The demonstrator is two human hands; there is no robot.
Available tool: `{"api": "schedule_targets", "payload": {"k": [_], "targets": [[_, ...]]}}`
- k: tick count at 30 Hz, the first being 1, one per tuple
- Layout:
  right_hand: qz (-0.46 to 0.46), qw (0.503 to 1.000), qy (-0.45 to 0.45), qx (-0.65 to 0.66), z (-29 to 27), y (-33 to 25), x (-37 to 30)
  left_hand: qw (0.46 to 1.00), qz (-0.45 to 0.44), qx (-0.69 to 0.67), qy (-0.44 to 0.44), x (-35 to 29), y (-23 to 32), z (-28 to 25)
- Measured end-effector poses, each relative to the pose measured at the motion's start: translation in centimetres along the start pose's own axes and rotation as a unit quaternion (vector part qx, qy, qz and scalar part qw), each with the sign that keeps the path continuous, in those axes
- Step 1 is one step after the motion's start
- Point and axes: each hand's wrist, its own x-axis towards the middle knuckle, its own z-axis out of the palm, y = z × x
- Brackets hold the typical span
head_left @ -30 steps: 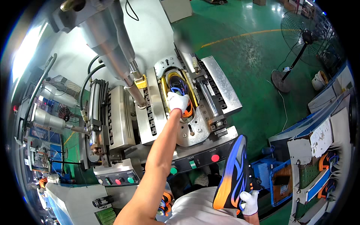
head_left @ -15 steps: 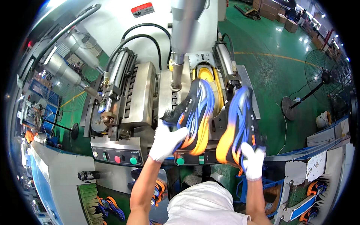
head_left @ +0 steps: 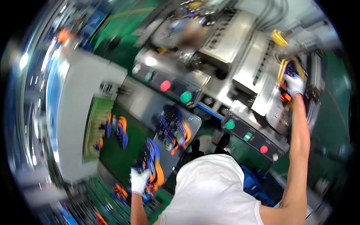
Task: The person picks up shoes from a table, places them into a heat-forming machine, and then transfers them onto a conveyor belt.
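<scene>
Green floor point(head_left: 335, 75) shows at the far right and upper left, with motion blur smearing much of my feed. Across the top I see a metal machine point(head_left: 232, 41), a dark button panel point(head_left: 257, 143) with green and red buttons along its front. At the upper right, I have the gloved right hand point(head_left: 294, 84) on a dark and orange shoe point(head_left: 285, 96) seated in the machine's yellow-edged bay; I cannot tell how far its fingers are closed or whether they grip. At the lower left of centre, my gloved left hand point(head_left: 139, 182) is closed on a blue, black and orange shoe point(head_left: 156, 167) near its orange end, the blue end pointing up the frame. Just above and right of it, similar shoes point(head_left: 176, 131) lie on a grey metal tray point(head_left: 193, 122). Farther left, other shoes point(head_left: 122, 133) sit beside a pale grey cabinet point(head_left: 86, 78).
</scene>
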Motion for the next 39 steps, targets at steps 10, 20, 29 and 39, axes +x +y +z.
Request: {"api": "schedule_targets", "payload": {"k": [10, 20, 29, 39], "targets": [[-0.153, 0.952, 0.097, -0.246, 2.4, -3.1, -4.6, 0.982, -0.141, 0.004, 0.124, 9.5, -8.3, 16.2], [-0.271, 0.746, -0.031, -0.608, 22.3, 0.0, -34.4, 0.969, 0.055, -0.084, -0.224, 15.6, -9.9, 9.4], [-0.188, 0.866, -0.135, -0.442, 23.1, -5.9, -39.8, 0.924, -0.182, 0.014, 0.335, 40.1, -17.4, -2.3], [-0.005, 0.897, -0.272, -0.348, 22.4, 0.9, -45.3, 0.958, 0.050, -0.031, 0.280, 35.6, -23.1, -1.5]]}}
